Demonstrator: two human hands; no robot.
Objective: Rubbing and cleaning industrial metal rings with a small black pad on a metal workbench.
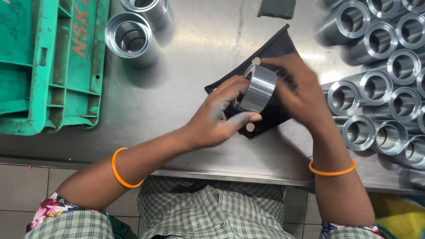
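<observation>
Steel sheet, brushed and lightly scuffed, forms the worktop (177,102), its front edge meeting pale floor tiles (26,190) below. A black rubbery mat (274,48), roughly square and set cornerwise, lies at the middle of the worktop. Over it, both hands hold a shiny machined steel ring (259,88), short, cylindrical and tilted on its side. The left hand (217,115) is curled around the ring's near side, thumb stretched along its lower rim; the right hand (301,95) is closed over its far side, fingers wrapped across the top. Each wrist carries a thin orange band.

At the right, a dense cluster of polished hollow steel sleeves (380,88) stands packed together, bores facing up. Two more matching steel sleeves (133,37) stand at the upper left, just beside a worn green plastic crate (48,66) with ribbed walls; what is in it cannot be seen. A dark green abrasive pad (276,8) lies at the top edge of the worktop.
</observation>
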